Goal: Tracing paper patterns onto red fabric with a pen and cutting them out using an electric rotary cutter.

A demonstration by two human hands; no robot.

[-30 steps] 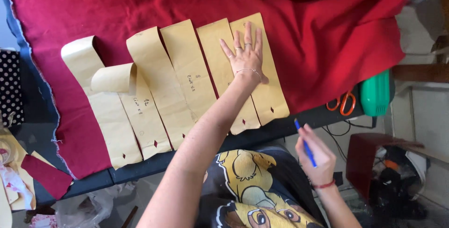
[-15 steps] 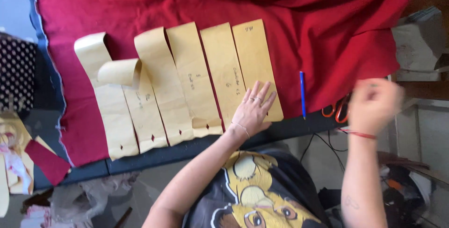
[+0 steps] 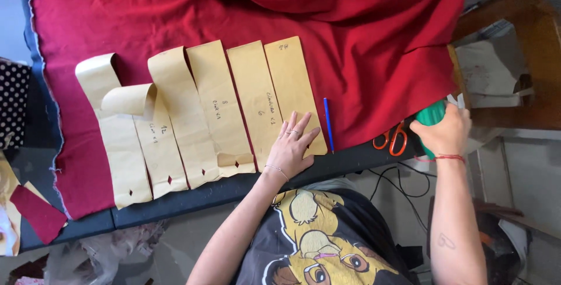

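Left hand [image 3: 292, 148] spread flat, pressing 2 tan paper strips [image 3: 274, 95] onto red cloth [image 3: 362, 45]; blue pen [image 3: 328, 124] just right of fingers. Right hand [image 3: 441, 133] wrapped around green object [image 3: 430, 113], orange scissors [image 3: 394, 137] just left.

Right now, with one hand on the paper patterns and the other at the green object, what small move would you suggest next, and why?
Probably lift the green object over to the patterns. The right hand is closed around it at the table's edge, while the left hand lies flat on the lower ends of two patterns, pinning them to the red cloth. What the object is cannot be told.
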